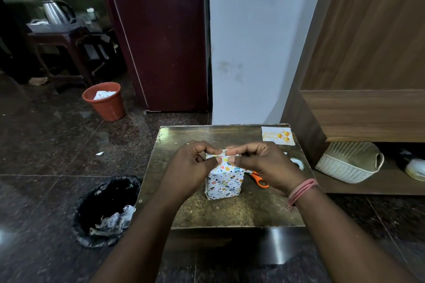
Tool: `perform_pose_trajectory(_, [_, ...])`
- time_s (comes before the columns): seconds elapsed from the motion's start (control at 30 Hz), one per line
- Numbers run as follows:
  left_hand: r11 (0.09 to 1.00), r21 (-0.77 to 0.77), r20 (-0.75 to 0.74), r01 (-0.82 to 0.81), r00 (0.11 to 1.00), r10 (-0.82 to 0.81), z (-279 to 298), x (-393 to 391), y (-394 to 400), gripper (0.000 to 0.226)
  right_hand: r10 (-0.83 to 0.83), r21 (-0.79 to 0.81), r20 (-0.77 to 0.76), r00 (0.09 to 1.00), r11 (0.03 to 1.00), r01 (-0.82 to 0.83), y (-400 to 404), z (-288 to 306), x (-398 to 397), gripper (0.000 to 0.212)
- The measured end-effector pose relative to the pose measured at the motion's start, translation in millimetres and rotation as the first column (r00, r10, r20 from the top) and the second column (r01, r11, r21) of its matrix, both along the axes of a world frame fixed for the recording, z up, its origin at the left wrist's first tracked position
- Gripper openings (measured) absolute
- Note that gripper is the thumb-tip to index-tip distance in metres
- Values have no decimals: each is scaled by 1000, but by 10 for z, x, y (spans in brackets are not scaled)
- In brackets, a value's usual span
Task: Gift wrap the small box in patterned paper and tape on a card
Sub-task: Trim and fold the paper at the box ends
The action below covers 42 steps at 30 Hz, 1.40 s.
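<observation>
Pinching the top flap of patterned paper between thumb and forefinger, the left hand [190, 167] and the right hand [264, 163] meet over a small wrapped box [224, 182] standing upright near the middle of a low, worn brown table [230, 211], fingers of both curled onto the paper. A pink band circles the right wrist. Just right of the box, partly hidden by the right hand, lie orange-handled scissors [259, 180] and, beyond them, a roll of tape [297, 163]. A birthday card [278, 135] printed with gold balloons rests flat at the table's far right corner, well apart from the box. The floor is dark polished stone; a black-lined bin [105, 211] holding crumpled paper scraps sits beside the table's left edge, and an orange bucket [104, 101] stands farther back near a maroon door [158, 34]. A white woven basket [349, 162] occupies a wooden shelf at right, while a steel kettle [54, 11] sits on a distant side table.
</observation>
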<state>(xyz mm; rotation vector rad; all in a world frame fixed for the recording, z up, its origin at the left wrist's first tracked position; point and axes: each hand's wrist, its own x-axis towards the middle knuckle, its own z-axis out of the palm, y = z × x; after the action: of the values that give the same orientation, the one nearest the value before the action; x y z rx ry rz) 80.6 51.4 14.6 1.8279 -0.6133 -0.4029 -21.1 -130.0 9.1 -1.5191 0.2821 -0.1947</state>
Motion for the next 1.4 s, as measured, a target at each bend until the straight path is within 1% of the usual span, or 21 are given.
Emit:
perform_pose_trajectory(0.17, [1000,17,209,7,978,-11,-67,-5,3,11,26,-63,9,1000,998,-26,-18,-12,-40,19])
perform_pose_trajectory(0.27, [998,28,242,53,968,-58,-94,23,35,5,23,-96,9,1000,995,-22,-14,-18,-65,19])
perform_pose_trajectory(0.37, [992,58,233,109,965,-120,-24,38,90,37,1,-120,4,1000,993,0,-10,-15,-81,16])
perform_pose_trajectory(0.4, [990,74,228,120,964,-134,2,30,104,45,-6,-135,1,1000,991,6,-9,-13,-83,15])
perform_pose_trajectory(0.43, [989,86,233,119,963,-136,17,17,108,47,-11,-150,0,1000,989,10,-11,-10,-84,14])
perform_pose_trajectory(0.57, [994,99,256,53,964,-77,34,-40,98,31,-22,-163,5,1000,986,23,6,-13,-76,11])
perform_pose_trajectory(0.63, [991,129,296,23,953,-60,58,-76,103,27,-35,-165,17,999,986,37,20,-19,-83,10])
perform_pose_trajectory(0.7, [986,166,368,4,927,-66,89,-106,120,28,-30,-184,41,999,982,37,22,-24,-98,9])
perform_pose_trajectory(0.77, [984,176,405,19,910,-90,87,-114,141,34,-16,-190,67,998,981,29,23,-31,-118,8])
perform_pose_trajectory(0.83, [987,153,398,56,911,-113,71,-109,160,36,-15,-183,88,996,983,31,29,-43,-134,9])
perform_pose_trajectory(0.97, [993,96,376,75,920,-106,39,-105,186,14,5,-139,108,994,990,10,5,-74,-165,4])
perform_pose_trajectory(1.03, [995,63,316,76,944,-92,20,-86,185,10,47,-147,103,994,989,-31,-33,-71,-188,5])
perform_pose_trajectory(1.17, [999,-15,100,46,994,-44,-3,-32,160,8,75,-150,97,992,987,-60,-84,-63,-183,9])
perform_pose_trajectory(1.3, [998,-17,49,64,997,-63,-32,35,114,11,38,-209,93,995,978,-18,-86,-87,-140,11])
perform_pose_trajectory(1.4, [997,1,36,73,997,-73,-33,54,113,12,18,-237,111,994,972,9,-61,-105,-123,18])
